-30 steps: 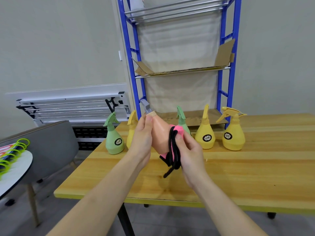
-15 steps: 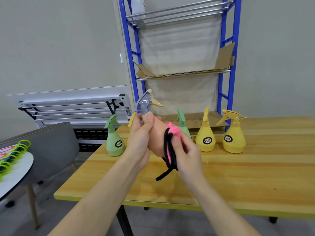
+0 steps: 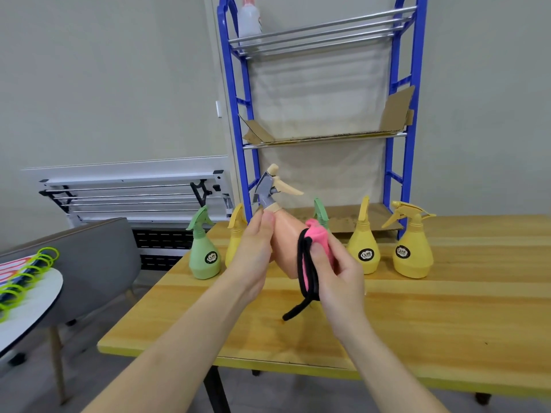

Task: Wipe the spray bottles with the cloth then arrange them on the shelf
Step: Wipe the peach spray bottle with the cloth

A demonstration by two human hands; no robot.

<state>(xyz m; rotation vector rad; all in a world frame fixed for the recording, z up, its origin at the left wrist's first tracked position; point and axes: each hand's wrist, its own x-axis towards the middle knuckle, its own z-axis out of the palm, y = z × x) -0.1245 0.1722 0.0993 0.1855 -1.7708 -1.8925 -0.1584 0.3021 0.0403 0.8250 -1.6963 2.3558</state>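
The fingers (image 3: 323,257) of the right hand (image 3: 337,272) are curled round a pink cloth (image 3: 319,242) with black edging, pinching it against the side of a peach spray bottle (image 3: 284,242); a black loop of the cloth's trim hangs down below the hand. The left hand (image 3: 253,254) grips the same bottle from the other side, its fingers wrapped round the upper body and the thumb lying just under the neck. The bottle is held above the counter (image 3: 417,323), tilted, with its grey and beige trigger head (image 3: 269,189) pointing up and to the right.

Beyond the hands, other spray bottles stand upright in a row on the wooden counter. At the left is a green bottle (image 3: 204,248), and just beside it a yellow bottle (image 3: 235,234) partly hidden by the left hand. Behind the cloth only the head of a second green bottle (image 3: 320,210) shows. To the right stand two more yellow bottles, one (image 3: 363,245) near the right hand and another (image 3: 413,248) further right, both with round dark labels.

Behind the row rises a blue shelf (image 3: 238,114) with metal rails. Cardboard sheets (image 3: 328,135) line its middle and lower levels, and a white bottle (image 3: 249,19) stands at the left end of the top level. To the left are a grey chair (image 3: 98,254) and a round white table (image 3: 26,308) with green rings on it.
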